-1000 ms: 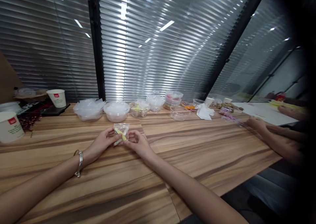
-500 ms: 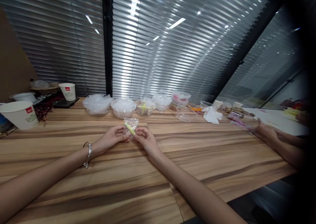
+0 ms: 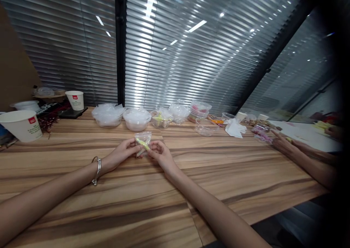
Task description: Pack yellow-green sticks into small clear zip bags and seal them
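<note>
A small clear zip bag (image 3: 143, 136) is held upright between my two hands, just above the wooden table. A thin yellow strip (image 3: 142, 143) slants across the bag; whether it lies inside or in front of the plastic I cannot tell. My left hand (image 3: 123, 154) is closed on the bag's left side, thumb in front and fingers behind. At the right side, my right hand (image 3: 163, 157) pinches the bag close to the strip's lower end. Beyond them stands a clear bowl (image 3: 161, 121) with yellow pieces in it.
Lidded plastic bowls (image 3: 137, 121) and wrapped containers line the back by the blinds. Paper cups (image 3: 22, 126) stand at left, one on a dark phone-like slab. A crumpled tissue (image 3: 235, 127) lies right of centre. Another person's hands (image 3: 286, 144) work at far right.
The bag has shifted slightly left and turned between my hands, and the yellow strip tilts less steeply. The other person's hand has moved left.
</note>
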Demonstrator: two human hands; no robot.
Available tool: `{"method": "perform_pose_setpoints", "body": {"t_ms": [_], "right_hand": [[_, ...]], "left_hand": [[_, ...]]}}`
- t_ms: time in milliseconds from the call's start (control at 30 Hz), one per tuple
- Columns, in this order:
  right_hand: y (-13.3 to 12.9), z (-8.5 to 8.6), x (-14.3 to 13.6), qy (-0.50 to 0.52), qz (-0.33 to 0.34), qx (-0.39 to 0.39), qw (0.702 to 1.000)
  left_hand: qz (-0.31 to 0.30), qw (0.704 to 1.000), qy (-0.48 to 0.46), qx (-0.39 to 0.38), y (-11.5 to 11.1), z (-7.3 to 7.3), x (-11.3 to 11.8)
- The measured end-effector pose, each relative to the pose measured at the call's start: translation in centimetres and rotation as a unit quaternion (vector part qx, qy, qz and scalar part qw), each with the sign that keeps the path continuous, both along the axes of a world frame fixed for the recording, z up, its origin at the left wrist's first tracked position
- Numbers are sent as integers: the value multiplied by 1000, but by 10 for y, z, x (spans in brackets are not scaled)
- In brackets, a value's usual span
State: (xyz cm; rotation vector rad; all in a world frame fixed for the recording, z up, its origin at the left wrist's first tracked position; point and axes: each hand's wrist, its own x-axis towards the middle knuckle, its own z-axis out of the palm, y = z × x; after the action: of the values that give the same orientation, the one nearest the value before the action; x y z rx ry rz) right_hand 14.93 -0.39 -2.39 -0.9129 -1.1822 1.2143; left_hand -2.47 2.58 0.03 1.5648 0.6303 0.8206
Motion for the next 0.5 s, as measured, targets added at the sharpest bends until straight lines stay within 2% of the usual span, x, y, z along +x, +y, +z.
{"method": "perform_pose_setpoints", "body": {"t_ms": [300,500], "right_hand": [[-5,1,-1,-45,-1,-4,999],[-7,8,-3,6,14,-8,1000]], "left_hand": [[8,1000,-5,5,1,-2,1],[11,1000,24,16,-1,-2,0]]}}
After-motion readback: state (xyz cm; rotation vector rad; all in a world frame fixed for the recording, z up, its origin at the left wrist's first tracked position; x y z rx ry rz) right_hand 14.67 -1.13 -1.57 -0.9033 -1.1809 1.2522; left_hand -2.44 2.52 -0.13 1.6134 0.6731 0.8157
